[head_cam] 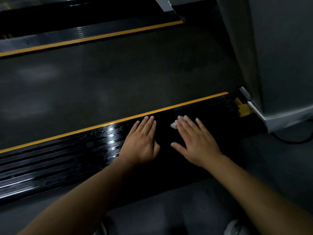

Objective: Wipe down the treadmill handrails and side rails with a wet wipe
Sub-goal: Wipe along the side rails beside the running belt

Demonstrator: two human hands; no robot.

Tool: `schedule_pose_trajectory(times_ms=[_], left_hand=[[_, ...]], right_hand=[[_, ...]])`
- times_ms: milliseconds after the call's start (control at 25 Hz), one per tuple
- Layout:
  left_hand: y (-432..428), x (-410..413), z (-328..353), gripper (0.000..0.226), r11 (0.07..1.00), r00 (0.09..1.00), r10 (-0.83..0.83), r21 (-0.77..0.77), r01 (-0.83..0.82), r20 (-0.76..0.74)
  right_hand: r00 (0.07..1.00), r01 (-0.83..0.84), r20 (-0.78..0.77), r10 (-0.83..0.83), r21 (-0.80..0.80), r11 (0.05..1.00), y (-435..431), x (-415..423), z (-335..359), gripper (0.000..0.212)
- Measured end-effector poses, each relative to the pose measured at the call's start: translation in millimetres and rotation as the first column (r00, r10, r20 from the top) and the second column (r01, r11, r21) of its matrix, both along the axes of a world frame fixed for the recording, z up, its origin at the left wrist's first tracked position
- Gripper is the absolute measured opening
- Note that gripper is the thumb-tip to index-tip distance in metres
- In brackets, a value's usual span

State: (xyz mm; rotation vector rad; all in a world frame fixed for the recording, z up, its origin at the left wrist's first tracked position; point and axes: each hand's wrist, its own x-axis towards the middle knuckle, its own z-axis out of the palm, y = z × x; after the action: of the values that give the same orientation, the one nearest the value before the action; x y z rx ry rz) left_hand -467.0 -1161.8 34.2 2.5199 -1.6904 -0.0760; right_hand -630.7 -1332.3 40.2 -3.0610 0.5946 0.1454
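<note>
On the near side rail (67, 158), along its left stretch, we see glossy black ribs catching the light. A yellow stripe (84, 131) runs along the rail's far edge, with the dark belt (118, 73) just beyond it.

Further right on the rail we find the left hand (142, 141). It lies flat, palm down, with its fingers straight and close together and their tips near the stripe, and it holds nothing.

Right of it, across a gap of bare rail, the wet wipe (173, 125) shows as a small white crumple on the rail. It peeks out from under the fingers of the right hand (194, 141), which presses flat on it, fingers straight and slightly spread. The two hands are apart.

At the rail's right end we see a tan patch (243, 109), and just past it a grey housing (279, 56) rises. A dark cable (291, 139) curves on the floor beside that end.
</note>
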Motion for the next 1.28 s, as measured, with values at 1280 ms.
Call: schedule_pose_trajectory(times_ms=[1280], left_hand=[[0, 2, 1, 0.078, 1.000, 1.000, -0.006, 0.015, 0.006, -0.024]], right_hand=[[0.990, 0.089, -0.121, -0.072, 0.136, 0.987, -47, 28, 25, 0.098]])
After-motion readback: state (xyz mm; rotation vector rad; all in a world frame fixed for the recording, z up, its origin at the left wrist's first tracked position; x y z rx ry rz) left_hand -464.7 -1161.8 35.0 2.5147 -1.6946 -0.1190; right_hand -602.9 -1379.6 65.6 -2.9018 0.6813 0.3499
